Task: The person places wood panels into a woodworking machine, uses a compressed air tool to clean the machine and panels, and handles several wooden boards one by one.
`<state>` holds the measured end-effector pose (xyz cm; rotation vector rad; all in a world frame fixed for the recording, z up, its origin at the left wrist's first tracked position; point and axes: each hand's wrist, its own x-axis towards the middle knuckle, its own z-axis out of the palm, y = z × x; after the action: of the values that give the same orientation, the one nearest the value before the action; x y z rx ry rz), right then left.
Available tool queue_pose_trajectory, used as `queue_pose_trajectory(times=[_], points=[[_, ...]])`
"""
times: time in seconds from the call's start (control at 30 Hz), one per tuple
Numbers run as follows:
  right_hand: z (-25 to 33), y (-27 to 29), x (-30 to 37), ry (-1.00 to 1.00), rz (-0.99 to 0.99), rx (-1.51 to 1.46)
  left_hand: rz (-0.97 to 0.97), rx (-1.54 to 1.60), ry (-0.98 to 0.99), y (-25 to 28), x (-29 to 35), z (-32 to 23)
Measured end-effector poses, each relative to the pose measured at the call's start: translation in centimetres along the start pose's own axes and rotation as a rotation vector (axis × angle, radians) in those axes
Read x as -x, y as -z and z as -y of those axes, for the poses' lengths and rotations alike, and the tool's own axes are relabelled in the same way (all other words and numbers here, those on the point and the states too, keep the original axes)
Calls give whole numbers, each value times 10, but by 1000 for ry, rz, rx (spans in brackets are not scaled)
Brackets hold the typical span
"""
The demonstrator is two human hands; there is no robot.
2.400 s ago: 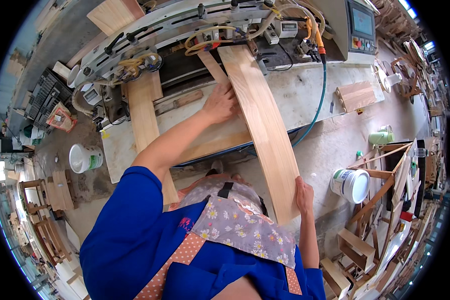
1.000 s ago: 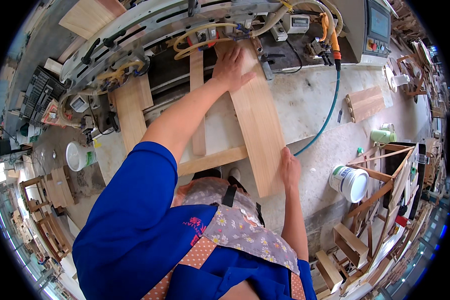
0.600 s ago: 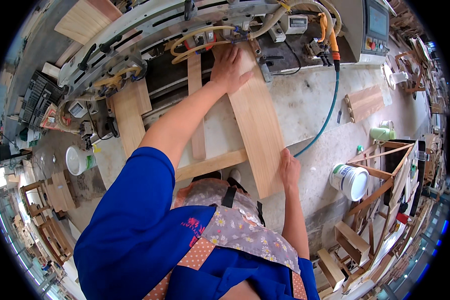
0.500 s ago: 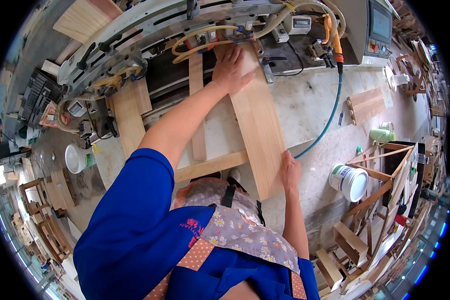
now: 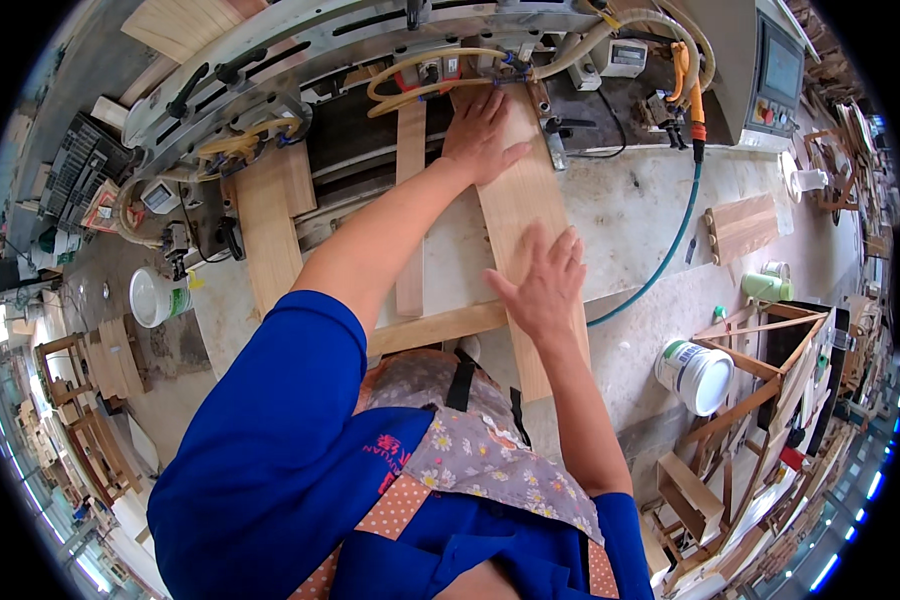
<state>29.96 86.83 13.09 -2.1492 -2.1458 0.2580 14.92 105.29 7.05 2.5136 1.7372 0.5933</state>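
Note:
A long pale wooden board (image 5: 515,215) lies on the machine's table, its far end under the machine's hoses and its near end over the front edge. Flat on the far part of this board rests my left hand (image 5: 480,140), fingers stretched toward the machine. My right hand (image 5: 545,285) is over the nearer part, fingers spread; whether it touches the wood I cannot tell. To the left of the board is a narrow wooden strip (image 5: 410,215). A wooden crosspiece (image 5: 435,328) runs along the front, and another wide board (image 5: 268,240) lies farther left.
Across the back stretches a metal machine frame (image 5: 350,45) with yellowish hoses. A control panel (image 5: 778,70) stands at the far right. A teal hose (image 5: 675,245) curves down beside the table. On the right are a short wooden block (image 5: 742,228) and a white bucket (image 5: 695,378).
My right hand has left the board's right edge and moved up and left over its face, fingers now spread. My left hand stays flat on the far part. The view has shifted slightly.

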Motion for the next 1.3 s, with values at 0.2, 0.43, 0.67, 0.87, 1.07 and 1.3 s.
queue_pose_trajectory(times=[0.2,0.43,0.67,0.87,1.07,1.3], points=[[4,-19,-12,58,-35,61,4,-9,3,-2,-1,1],[5,-20,-9,18,-45,59,49,143,116,33,51,-20],[4,-22,-9,37,-72,35,-7,23,459,72,138,-23],[5,-22,-8,41,-78,3,9,72,436,57,92,0],[3,-26,-8,41,-123,53,68,15,455,38,42,5],[6,-24,-7,53,-137,50,196,256,368,37,56,32]])
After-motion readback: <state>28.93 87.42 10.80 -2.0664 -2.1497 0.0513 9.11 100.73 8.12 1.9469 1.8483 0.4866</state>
